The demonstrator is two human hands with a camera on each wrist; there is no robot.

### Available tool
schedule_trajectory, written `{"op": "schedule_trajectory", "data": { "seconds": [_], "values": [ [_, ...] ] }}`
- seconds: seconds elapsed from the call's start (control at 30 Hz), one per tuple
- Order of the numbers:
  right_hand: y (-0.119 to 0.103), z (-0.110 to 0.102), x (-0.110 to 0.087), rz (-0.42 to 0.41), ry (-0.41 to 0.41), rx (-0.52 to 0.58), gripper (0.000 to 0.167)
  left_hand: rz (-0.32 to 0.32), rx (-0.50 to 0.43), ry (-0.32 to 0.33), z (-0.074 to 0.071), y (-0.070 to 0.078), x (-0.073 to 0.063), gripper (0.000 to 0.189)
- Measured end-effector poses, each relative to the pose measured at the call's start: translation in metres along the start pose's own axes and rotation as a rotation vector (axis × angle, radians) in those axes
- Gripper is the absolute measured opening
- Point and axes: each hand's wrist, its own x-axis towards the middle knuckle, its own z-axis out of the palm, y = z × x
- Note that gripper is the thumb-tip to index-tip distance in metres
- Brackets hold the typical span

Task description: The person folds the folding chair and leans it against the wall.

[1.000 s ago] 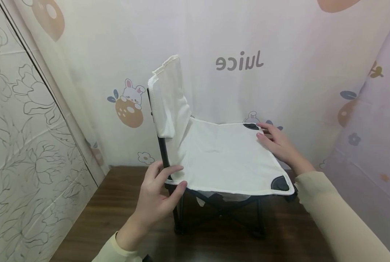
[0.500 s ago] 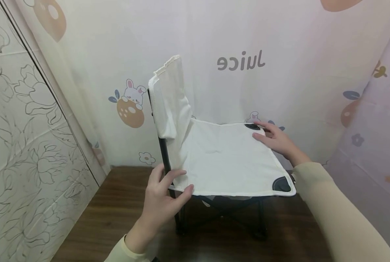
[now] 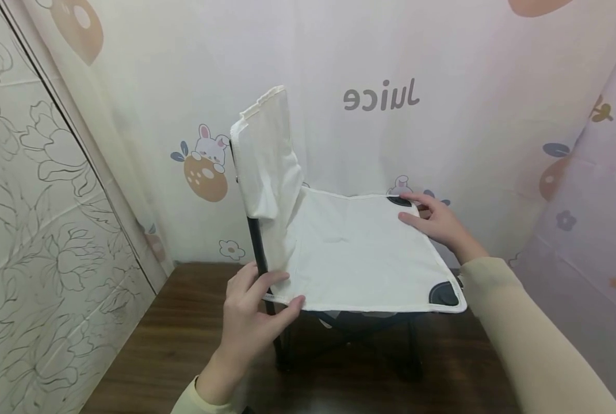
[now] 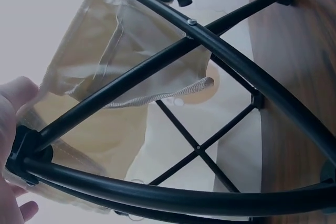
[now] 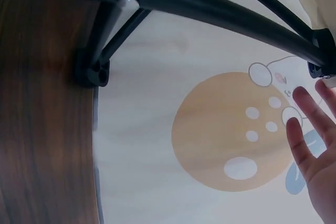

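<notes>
The chair (image 3: 333,230) is set on the brown surface (image 3: 183,333) between the 2 hands, its white seat (image 3: 370,253) spread flat and its back (image 3: 266,155) raised on the left. The near rear corner of the seat is gripped by the left hand (image 3: 251,316), with the fingers bent round it beside the black post (image 3: 256,247). The far front corner is touched by the right hand (image 3: 439,224), whose fingers are spread fairly straight. Crossed black legs (image 4: 131,78) are shown beneath the seat in the left wrist view.
</notes>
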Motion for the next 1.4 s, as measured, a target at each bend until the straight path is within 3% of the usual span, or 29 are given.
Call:
{"op": "schedule_trajectory", "data": {
  "seconds": [0.17, 0.4, 0.53, 0.83, 1.13, 1.4],
  "values": [
    [-0.001, -0.002, -0.002, -0.017, 0.056, -0.066, 0.067, 0.012, -0.020, 0.016, -0.002, -0.004, -0.002, 0.030],
    [-0.001, -0.001, -0.004, -0.034, -0.025, -0.086, 0.069, 0.016, -0.022, 0.020, -0.007, -0.006, -0.005, 0.028],
    [0.000, 0.001, -0.006, -0.046, -0.024, -0.090, 0.068, 0.018, -0.016, 0.015, -0.011, -0.008, -0.005, 0.028],
    [-0.004, 0.008, -0.028, -0.133, 0.058, -0.120, 0.060, 0.042, -0.042, -0.014, -0.025, -0.024, -0.007, 0.029],
    [-0.006, 0.017, -0.042, -0.218, 0.130, -0.092, 0.057, 0.009, -0.095, -0.065, -0.039, -0.036, -0.011, 0.032],
    [-0.006, 0.024, -0.053, -0.217, 0.199, -0.095, 0.057, 0.009, -0.140, -0.069, -0.041, -0.043, -0.010, 0.032]
  ]
}}
